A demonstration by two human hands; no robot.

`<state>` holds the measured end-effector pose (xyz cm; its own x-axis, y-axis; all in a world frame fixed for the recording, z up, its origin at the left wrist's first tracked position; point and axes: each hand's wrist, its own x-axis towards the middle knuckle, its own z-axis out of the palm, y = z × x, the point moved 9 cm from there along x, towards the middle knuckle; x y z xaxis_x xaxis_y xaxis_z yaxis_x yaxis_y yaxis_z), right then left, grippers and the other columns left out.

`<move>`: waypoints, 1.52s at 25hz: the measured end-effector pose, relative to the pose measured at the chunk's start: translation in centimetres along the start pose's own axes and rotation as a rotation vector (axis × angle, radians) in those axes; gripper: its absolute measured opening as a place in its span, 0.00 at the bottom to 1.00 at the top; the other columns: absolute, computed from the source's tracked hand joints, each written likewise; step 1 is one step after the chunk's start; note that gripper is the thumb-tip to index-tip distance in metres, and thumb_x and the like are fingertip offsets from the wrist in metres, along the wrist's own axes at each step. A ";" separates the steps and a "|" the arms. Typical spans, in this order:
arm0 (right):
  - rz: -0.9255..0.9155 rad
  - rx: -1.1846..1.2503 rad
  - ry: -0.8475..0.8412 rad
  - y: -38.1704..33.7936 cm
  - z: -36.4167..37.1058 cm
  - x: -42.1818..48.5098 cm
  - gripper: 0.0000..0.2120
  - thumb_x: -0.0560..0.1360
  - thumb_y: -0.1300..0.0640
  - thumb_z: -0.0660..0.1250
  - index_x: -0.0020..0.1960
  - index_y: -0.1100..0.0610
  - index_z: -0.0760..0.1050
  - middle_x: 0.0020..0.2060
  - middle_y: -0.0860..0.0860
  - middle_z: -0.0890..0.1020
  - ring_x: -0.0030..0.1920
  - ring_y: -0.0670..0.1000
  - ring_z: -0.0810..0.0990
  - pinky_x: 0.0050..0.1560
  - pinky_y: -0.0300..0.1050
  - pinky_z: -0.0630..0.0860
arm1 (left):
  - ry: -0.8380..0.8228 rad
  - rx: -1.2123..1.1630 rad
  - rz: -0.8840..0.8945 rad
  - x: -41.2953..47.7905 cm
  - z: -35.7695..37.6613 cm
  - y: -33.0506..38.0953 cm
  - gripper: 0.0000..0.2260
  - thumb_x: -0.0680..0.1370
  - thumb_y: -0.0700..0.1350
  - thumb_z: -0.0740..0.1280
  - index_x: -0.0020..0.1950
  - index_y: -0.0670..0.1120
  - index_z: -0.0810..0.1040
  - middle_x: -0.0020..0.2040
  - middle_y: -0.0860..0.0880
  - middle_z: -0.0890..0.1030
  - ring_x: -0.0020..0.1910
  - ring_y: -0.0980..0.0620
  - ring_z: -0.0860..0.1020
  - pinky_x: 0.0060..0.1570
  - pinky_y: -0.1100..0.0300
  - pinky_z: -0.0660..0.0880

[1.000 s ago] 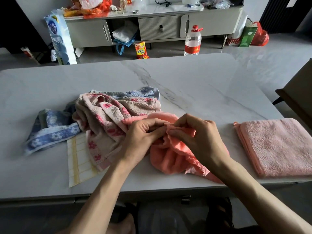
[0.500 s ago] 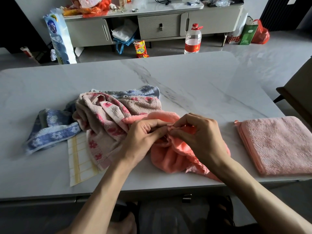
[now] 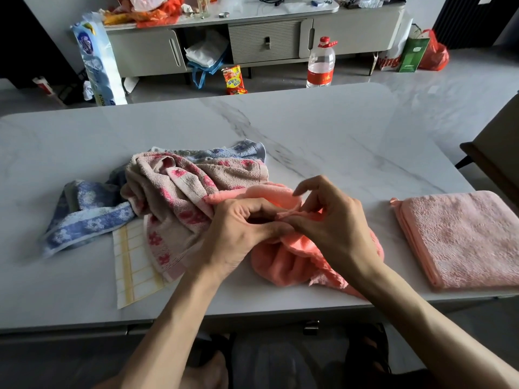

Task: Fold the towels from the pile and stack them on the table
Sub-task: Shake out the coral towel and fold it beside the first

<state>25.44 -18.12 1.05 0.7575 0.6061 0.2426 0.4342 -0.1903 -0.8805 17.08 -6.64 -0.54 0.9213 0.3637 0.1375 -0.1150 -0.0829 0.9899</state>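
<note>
Left hand and right hand meet at 6 o'clock on the desk. Both pinch the orange towel by its hem, probably hunting a corner. Pile at 9 o'clock; folded towel at 3 o'clock.

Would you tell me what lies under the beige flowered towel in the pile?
A blue flowered towel pokes out left and behind it, and a yellow checked cloth at its near edge. The beige towel hides the rest of both.

Left hand and right hand pinch coral towel edge; folded pink towel lies right.
</note>
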 end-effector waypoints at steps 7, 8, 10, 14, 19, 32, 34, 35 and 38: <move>-0.018 -0.011 -0.140 -0.2 0.8 0.1 0.06 0.66 0.51 0.78 0.40 0.47 0.82 0.30 0.42 0.79 0.33 0.40 0.75 0.36 0.33 0.70 | -0.022 -0.070 -0.082 0.1 -0.6 -1.0 0.07 0.66 0.28 0.73 0.40 0.37 0.83 0.27 0.51 0.81 0.23 0.60 0.74 0.25 0.71 0.71; -0.022 -0.022 -0.195 -0.2 1.0 0.2 0.05 0.67 0.50 0.77 0.40 0.47 0.82 0.31 0.43 0.80 0.34 0.40 0.75 0.38 0.36 0.72 | -0.029 -0.058 -0.072 0.1 -0.7 -1.1 0.07 0.65 0.32 0.75 0.40 0.41 0.85 0.30 0.50 0.83 0.26 0.58 0.77 0.29 0.68 0.74; -0.036 -0.046 -0.276 -0.1 1.3 0.4 0.05 0.69 0.49 0.76 0.41 0.48 0.82 0.33 0.45 0.82 0.37 0.43 0.77 0.41 0.41 0.74 | -0.023 -0.040 -0.076 0.0 -1.0 -1.3 0.07 0.65 0.35 0.76 0.40 0.46 0.87 0.33 0.50 0.84 0.30 0.56 0.78 0.32 0.66 0.74; -0.061 -0.079 -0.118 -0.1 0.5 0.7 0.07 0.69 0.50 0.77 0.37 0.51 0.81 0.32 0.44 0.84 0.36 0.44 0.80 0.39 0.40 0.75 | -0.011 0.016 -0.030 -0.2 -0.4 -0.1 0.07 0.68 0.29 0.73 0.45 0.35 0.81 0.26 0.56 0.79 0.22 0.64 0.73 0.24 0.74 0.68; -0.119 -0.119 -0.011 -0.7 0.4 0.7 0.11 0.67 0.45 0.75 0.35 0.51 0.80 0.31 0.45 0.82 0.40 0.45 0.77 0.40 0.33 0.70 | 0.105 -0.019 -0.060 0.1 -1.6 -0.1 0.08 0.62 0.34 0.78 0.37 0.41 0.84 0.32 0.47 0.83 0.30 0.55 0.79 0.29 0.65 0.74; -0.145 0.116 -0.639 -13.3 -3.1 0.1 0.09 0.69 0.54 0.76 0.37 0.57 0.77 0.31 0.48 0.74 0.34 0.45 0.70 0.33 0.41 0.65 | 0.404 0.126 0.335 -3.2 -8.8 22.1 0.13 0.71 0.34 0.72 0.37 0.52 0.85 0.36 0.55 0.85 0.38 0.60 0.80 0.45 0.67 0.76; -0.123 0.055 -0.670 -14.2 -4.3 -1.5 0.13 0.69 0.53 0.76 0.41 0.63 0.79 0.34 0.52 0.76 0.37 0.48 0.72 0.38 0.44 0.67 | 0.457 0.130 0.358 -4.4 -10.0 24.4 0.12 0.73 0.35 0.72 0.37 0.52 0.84 0.36 0.56 0.84 0.38 0.60 0.79 0.44 0.67 0.76; -0.110 0.009 -0.670 -14.2 -4.8 -2.2 0.13 0.70 0.53 0.76 0.43 0.63 0.80 0.35 0.52 0.77 0.38 0.48 0.73 0.39 0.45 0.68 | 0.485 0.133 0.362 -4.7 -10.6 25.1 0.10 0.73 0.36 0.72 0.38 0.52 0.84 0.36 0.56 0.84 0.38 0.58 0.79 0.43 0.65 0.75; -0.087 -0.173 -0.670 -14.1 -6.1 -4.1 0.08 0.70 0.52 0.76 0.40 0.57 0.83 0.32 0.47 0.78 0.35 0.43 0.73 0.38 0.41 0.69 | 0.599 0.127 0.354 -5.6 -12.9 25.9 0.05 0.74 0.39 0.72 0.41 0.50 0.82 0.37 0.53 0.83 0.39 0.54 0.77 0.43 0.59 0.73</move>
<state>19.21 -22.62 14.97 0.2764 0.9601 -0.0436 0.5934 -0.2062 -0.7780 4.10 1.13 24.79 0.4692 0.7400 0.4819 -0.2925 -0.3847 0.8755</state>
